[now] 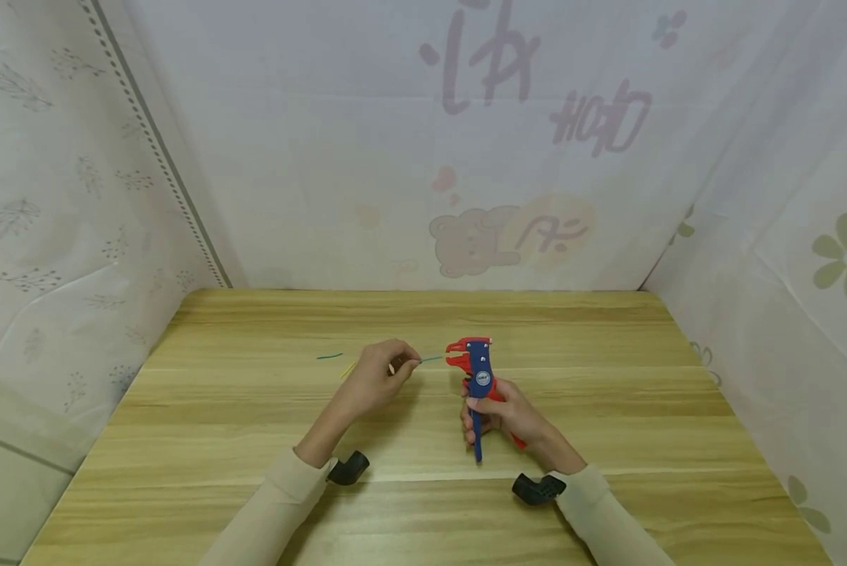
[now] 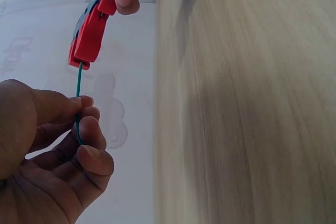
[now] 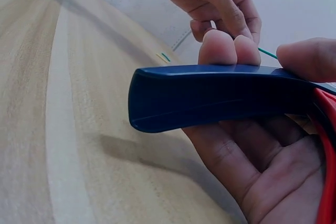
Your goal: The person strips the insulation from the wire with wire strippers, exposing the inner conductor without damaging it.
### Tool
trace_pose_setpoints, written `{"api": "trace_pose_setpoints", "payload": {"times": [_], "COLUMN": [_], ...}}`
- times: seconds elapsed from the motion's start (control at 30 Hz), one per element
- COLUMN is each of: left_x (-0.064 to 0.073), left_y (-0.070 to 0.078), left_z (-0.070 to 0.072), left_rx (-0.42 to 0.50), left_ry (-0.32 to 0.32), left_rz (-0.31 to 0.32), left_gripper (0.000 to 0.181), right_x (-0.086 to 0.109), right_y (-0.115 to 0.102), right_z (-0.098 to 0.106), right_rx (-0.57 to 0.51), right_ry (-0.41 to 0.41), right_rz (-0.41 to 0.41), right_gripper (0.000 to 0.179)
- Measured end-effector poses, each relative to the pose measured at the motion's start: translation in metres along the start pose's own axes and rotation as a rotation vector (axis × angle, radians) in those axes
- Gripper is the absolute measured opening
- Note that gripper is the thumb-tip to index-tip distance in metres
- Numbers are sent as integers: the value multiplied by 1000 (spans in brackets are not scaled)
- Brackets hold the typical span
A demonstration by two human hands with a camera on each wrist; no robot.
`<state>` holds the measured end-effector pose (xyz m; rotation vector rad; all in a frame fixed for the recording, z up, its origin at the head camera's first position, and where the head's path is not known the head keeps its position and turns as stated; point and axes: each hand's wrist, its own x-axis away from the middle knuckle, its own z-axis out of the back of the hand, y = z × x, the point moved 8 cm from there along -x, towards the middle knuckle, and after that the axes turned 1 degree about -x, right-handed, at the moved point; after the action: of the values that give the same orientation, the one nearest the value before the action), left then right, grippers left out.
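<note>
My left hand (image 1: 379, 373) pinches a short green wire (image 1: 431, 358) between thumb and fingertips. The wire's free end points right, at the red jaws of a wire stripper (image 1: 482, 377). In the left wrist view that end of the green wire (image 2: 79, 80) meets the mouth of the stripper (image 2: 90, 35); whether it is inside I cannot tell. My right hand (image 1: 501, 413) grips the stripper by its handles, mouth turned left and raised above the table. From the right wrist, the blue handle (image 3: 210, 95) hides part of the fingers.
On the wooden table (image 1: 218, 440), left of my left hand, lie another green wire (image 1: 329, 356) and a yellow wire (image 1: 348, 369). Patterned cloth (image 1: 324, 157) hangs behind the table and at both sides. Black wrist cameras (image 1: 349, 468) sit at the cuffs.
</note>
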<state>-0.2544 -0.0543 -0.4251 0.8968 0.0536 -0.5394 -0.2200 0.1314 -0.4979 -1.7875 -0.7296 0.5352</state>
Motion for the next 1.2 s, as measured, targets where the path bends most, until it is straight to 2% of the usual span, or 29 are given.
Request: {"api": "trace_pose_setpoints", "payload": {"times": [0.17, 0.4, 0.9, 1.2], "left_x": [0, 0, 0, 1], "left_y": [1, 2, 5, 7], "left_z": [-2, -2, -6, -7], "left_rx": [1, -8, -17, -17], "left_ry": [-7, 1, -13, -8], "left_rz": [-2, 3, -3, -27], "left_gripper": [12, 11, 10, 10], "right_x": [-1, -1, -1, -2], "right_y": [2, 6, 6, 7], "right_z": [-1, -3, -3, -5], "right_rx": [6, 17, 20, 11], "right_ry": [-19, -16, -19, -25], "right_rz": [9, -1, 12, 8], "right_gripper": [28, 35, 32, 32]}}
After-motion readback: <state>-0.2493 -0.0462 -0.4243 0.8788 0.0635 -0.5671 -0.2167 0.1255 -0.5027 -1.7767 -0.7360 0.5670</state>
